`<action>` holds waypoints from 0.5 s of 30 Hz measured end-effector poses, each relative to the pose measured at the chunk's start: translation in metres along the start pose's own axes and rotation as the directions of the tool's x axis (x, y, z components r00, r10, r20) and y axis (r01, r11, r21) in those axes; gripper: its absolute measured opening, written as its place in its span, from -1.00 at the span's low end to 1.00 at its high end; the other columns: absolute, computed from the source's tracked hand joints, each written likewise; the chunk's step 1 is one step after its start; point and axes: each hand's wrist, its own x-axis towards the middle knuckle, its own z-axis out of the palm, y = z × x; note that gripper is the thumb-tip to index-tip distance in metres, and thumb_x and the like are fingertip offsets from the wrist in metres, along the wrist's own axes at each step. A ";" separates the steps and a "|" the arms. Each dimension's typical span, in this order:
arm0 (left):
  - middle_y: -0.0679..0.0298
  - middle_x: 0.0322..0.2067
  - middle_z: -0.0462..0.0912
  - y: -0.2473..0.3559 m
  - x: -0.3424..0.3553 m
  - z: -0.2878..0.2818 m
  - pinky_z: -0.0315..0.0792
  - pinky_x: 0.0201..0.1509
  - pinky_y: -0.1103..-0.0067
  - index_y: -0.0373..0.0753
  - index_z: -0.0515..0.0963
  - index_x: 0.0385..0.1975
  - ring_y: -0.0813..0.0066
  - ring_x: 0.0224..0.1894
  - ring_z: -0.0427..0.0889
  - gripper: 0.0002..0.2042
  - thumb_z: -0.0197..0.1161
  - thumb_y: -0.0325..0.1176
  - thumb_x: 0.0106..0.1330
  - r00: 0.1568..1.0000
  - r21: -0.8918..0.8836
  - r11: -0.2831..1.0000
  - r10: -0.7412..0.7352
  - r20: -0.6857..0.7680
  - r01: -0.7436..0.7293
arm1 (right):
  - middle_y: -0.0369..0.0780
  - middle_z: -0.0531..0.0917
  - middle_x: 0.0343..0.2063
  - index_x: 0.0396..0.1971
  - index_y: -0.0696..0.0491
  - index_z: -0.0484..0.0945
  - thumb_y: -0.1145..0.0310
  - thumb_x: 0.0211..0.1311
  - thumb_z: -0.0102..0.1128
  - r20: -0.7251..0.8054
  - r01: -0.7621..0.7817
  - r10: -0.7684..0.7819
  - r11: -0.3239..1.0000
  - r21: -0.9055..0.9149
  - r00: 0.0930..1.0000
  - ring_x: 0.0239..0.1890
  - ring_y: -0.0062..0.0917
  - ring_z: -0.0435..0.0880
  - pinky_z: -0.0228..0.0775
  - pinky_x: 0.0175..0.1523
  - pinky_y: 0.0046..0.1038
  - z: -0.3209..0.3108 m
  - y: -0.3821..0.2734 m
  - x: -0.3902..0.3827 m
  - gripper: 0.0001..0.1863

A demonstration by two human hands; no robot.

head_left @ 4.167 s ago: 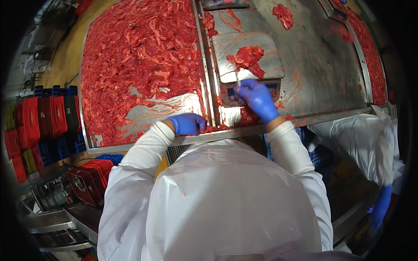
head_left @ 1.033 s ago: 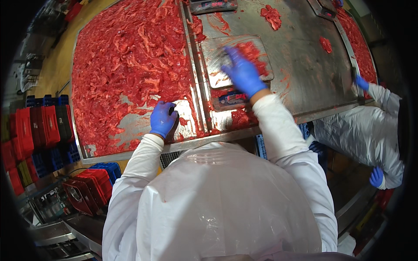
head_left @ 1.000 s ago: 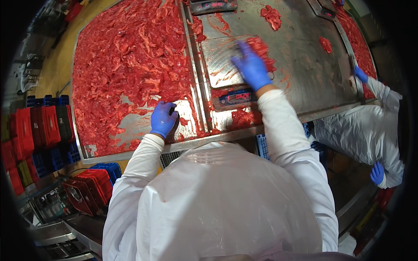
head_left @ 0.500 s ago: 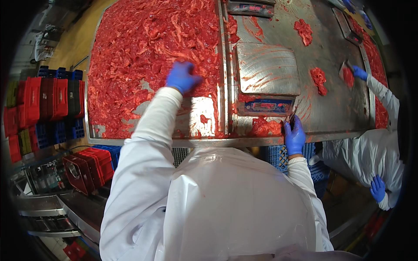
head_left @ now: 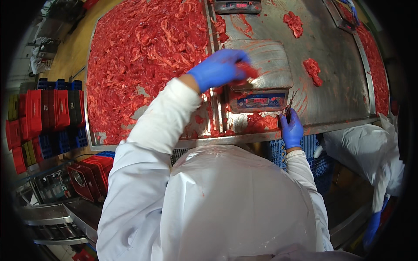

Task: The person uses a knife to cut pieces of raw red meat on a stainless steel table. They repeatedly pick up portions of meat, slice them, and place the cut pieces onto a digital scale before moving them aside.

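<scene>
My left hand (head_left: 220,69), in a blue glove, is closed around a piece of raw red meat (head_left: 247,70), slightly blurred, above the near scale. This scale (head_left: 265,61) has a flat steel plate with smears on it and a lit display in front. My right hand (head_left: 291,130), also gloved in blue, rests at the table's near edge, closed on a thin pointed metal tool (head_left: 289,104) whose exact kind I cannot make out. Just left of it, a small heap of meat (head_left: 261,122) lies before the scale. A wide mass of meat (head_left: 148,65) fills the left-hand tray.
A raised metal divider (head_left: 214,43) separates the tray from the steel table (head_left: 335,87). Meat pieces (head_left: 312,71) lie right of the scale; a second scale (head_left: 237,6) stands farther back. A co-worker in white (head_left: 361,148) is at right. Red crates (head_left: 32,113) stack at left.
My left hand has moved right from the meat mass to over the scale, now with a piece in it. The co-worker's hand has left the table. My right hand stays near the same spot.
</scene>
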 end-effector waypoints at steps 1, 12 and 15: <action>0.28 -0.23 0.73 0.005 0.015 0.010 0.58 -0.08 0.59 -0.32 0.63 0.00 0.58 -0.25 0.69 -0.69 0.37 -0.44 0.27 0.987 -0.163 0.973 0.161 -0.022 -0.162 | 0.02 0.74 0.05 0.23 0.15 0.58 0.17 0.31 0.38 0.007 0.006 -0.006 1.000 0.003 1.000 0.08 -0.11 0.75 0.57 0.18 -0.25 0.000 -0.001 0.001 -0.44; -0.13 0.07 0.64 -0.236 0.020 -0.004 0.54 0.19 0.16 -0.30 0.59 0.07 -0.10 0.08 0.66 -0.57 0.27 -0.09 0.40 0.863 0.643 0.726 0.141 -0.485 0.242 | 0.00 0.77 -0.03 0.19 0.17 0.60 0.20 0.27 0.40 0.015 0.044 -0.044 0.998 0.053 0.999 0.00 -0.15 0.78 0.58 0.15 -0.26 -0.001 -0.012 0.008 -0.45; -0.10 -0.11 0.62 -0.171 -0.039 0.047 0.51 0.07 0.06 -0.29 0.55 -0.10 -0.18 -0.04 0.62 -0.63 0.28 -0.08 0.36 0.968 0.608 0.765 -0.081 -0.236 0.212 | 0.01 0.76 -0.03 0.19 0.18 0.60 0.21 0.26 0.41 -0.006 -0.004 0.005 0.999 0.045 1.000 0.01 -0.16 0.78 0.57 0.15 -0.26 -0.002 -0.006 0.000 -0.45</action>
